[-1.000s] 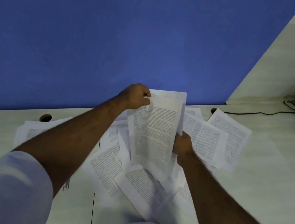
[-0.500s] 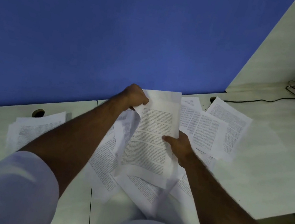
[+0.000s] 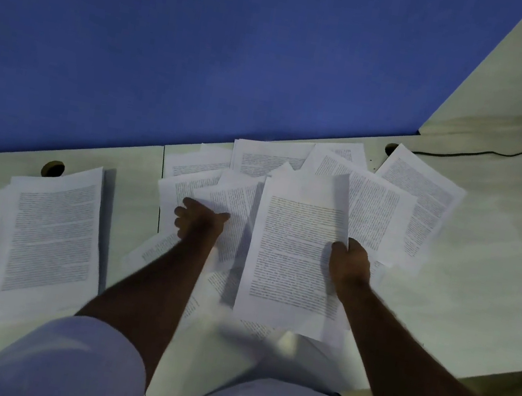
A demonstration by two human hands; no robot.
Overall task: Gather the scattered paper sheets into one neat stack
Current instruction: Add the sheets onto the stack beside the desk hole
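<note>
Head view, right hand (image 3: 349, 268) pinching a printed sheet (image 3: 295, 255), left hand (image 3: 198, 222) loose-fingered over scattered sheets (image 3: 386, 201)

One stack (image 3: 50, 242); roughly ten loose sheets (image 3: 371, 209); two hands (image 3: 200, 224); one cable (image 3: 488, 154).

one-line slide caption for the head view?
Right hand holds a printed sheet; left hand reaches over scattered sheets.

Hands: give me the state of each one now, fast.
Left hand: open, fingers spread over the scattered sheets, holding nothing.
Right hand: closed on the right edge of the lifted sheet.
</note>
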